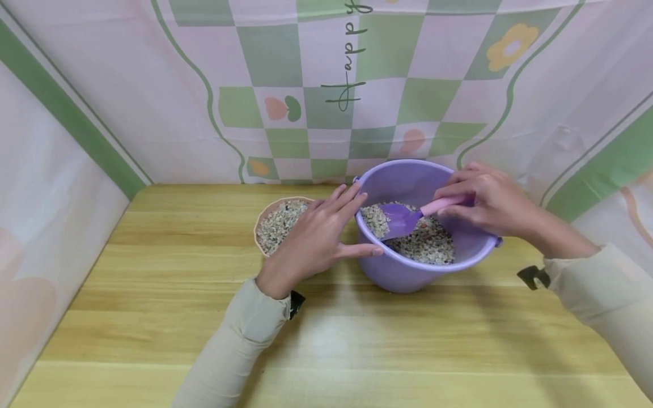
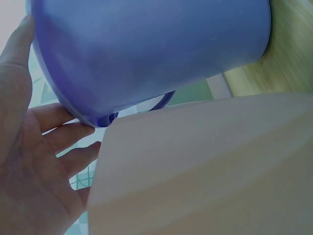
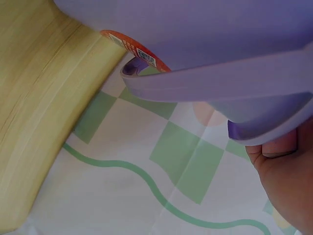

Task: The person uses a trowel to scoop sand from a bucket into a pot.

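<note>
A light-purple bucket [image 1: 395, 277] holds a bed of small speckled gravel [image 1: 423, 243]. My right hand [image 1: 502, 204] grips the pink handle [image 1: 444, 203] of a toy shovel over the bucket's right side. The shovel's purple blade [image 1: 399, 220] is inside the bucket, with gravel on it at the left. With fingers spread, my left hand [image 1: 316, 241] touches the bucket's left rim; its fingertips are near the handle hinge in the left wrist view. Beneath that hand stands a peach bowl [image 1: 258, 229] full of similar gravel, partly hidden. In the right wrist view, the shovel's handle end [image 3: 281, 144] shows in my hand.
A wood-grain table [image 1: 168, 294] carries both containers. Close behind them hangs a green-and-white checked cloth [image 1: 326, 51], and printed cloth sides [image 1: 46, 226] stand left and right. The bucket's carrying handle [image 3: 210, 81] hangs down on its far side.
</note>
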{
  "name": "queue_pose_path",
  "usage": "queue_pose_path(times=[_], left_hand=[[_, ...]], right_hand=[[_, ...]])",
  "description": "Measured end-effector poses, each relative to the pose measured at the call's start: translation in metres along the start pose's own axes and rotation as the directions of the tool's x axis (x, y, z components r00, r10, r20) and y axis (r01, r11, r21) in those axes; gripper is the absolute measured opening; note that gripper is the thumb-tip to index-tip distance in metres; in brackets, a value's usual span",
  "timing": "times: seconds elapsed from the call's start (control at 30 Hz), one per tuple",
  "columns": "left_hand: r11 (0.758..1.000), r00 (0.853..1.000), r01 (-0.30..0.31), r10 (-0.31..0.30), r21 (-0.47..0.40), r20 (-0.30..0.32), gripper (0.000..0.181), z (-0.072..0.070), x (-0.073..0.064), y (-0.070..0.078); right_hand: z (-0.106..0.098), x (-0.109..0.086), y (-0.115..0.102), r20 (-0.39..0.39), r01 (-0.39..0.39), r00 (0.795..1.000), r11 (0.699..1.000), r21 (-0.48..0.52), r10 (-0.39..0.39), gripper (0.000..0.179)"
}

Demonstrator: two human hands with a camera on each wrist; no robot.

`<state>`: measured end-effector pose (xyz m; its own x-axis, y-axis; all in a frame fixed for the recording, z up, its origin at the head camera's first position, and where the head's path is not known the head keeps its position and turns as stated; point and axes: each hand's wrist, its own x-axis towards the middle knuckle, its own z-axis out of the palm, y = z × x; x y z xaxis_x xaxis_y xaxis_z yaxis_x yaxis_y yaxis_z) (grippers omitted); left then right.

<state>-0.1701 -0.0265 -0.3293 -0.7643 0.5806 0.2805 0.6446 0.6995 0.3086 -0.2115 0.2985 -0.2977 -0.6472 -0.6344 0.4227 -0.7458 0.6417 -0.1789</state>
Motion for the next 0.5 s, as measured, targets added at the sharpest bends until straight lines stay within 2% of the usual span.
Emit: queue_pose_path(times=[0.5], left_hand=[[1.000,1.000,-0.007,0.007,-0.003,-0.003,0.100,0.0009,0.0004,-0.0013]], right_hand=[[-0.0045,-0.0069,0.0030,-0.017,-0.022,1.000,0.999,0.032,0.023,0.034]])
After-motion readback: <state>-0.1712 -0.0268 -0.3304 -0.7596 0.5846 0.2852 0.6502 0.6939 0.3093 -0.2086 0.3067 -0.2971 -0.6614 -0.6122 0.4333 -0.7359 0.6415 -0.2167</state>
